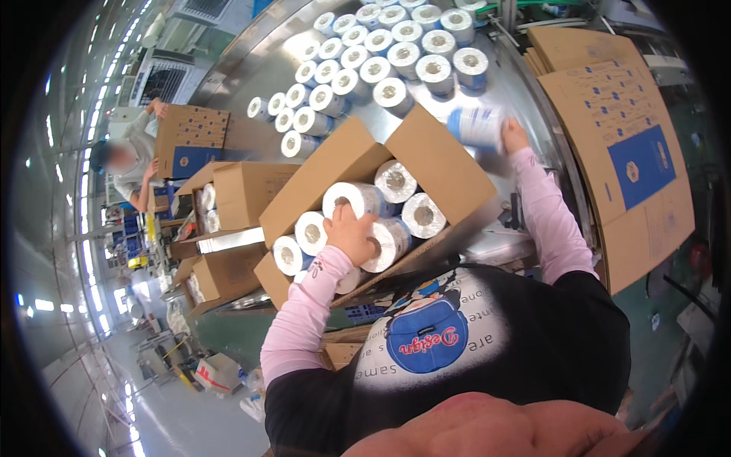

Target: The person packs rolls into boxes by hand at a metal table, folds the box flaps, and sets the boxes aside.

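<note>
My left fingers (340,214): spread over boxed rolls (387,257), perhaps steadying them. My right fingers (509,132): pinching blue-white roll (478,128) endwise, likely for clearance.

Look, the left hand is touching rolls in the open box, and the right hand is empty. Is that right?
Not quite: the right hand isn't empty. The head view shows it holding a wrapped roll. The left hand is touching rolls in the open box.
</note>
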Tool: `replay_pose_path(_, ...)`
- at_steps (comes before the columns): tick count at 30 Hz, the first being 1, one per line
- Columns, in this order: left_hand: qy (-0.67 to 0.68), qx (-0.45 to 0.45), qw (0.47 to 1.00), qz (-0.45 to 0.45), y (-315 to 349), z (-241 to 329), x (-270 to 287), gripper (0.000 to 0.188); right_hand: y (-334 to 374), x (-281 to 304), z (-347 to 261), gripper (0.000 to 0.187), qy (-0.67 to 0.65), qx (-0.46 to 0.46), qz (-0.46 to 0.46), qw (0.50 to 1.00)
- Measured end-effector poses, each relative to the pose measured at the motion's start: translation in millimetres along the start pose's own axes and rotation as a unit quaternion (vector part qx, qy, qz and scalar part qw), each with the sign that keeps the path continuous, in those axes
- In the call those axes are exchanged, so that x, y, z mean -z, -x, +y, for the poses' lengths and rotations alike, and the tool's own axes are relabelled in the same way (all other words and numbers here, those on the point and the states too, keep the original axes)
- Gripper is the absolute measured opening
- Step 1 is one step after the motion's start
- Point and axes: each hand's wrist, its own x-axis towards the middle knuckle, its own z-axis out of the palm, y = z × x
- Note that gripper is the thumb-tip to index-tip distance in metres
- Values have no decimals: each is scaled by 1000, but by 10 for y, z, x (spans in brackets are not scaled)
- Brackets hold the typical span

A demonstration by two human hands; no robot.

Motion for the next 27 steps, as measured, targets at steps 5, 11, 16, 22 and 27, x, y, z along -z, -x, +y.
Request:
replay_pose_path(5, -24, -17, 999, -30, 63, -25, 32, 49, 375, 318, -1410, 39, -580, 258, -274, 723)
replay_pose_path(11, -67, -50, 995, -45, 171, 139, 204, 47, 1063, -81, -2194, 40, 38, 408, -426, 806)
replay_pose_path(16, -90, -93, 989, -67, 447, 208, 44, 40, 2557, -169, -2468, 32, 489, 545, -327, 598)
replay_pose_path(22, 136, -200, 968, 61, 659, -266, -78, 75, 2578, -395, -1626, 29, 351, 540, -258, 720)
replay_pose_path(27, 171, -68, 961, 205, 950, -1346, 141, 67, 2702, -174, -1114, 32, 118, 509, -138, 841)
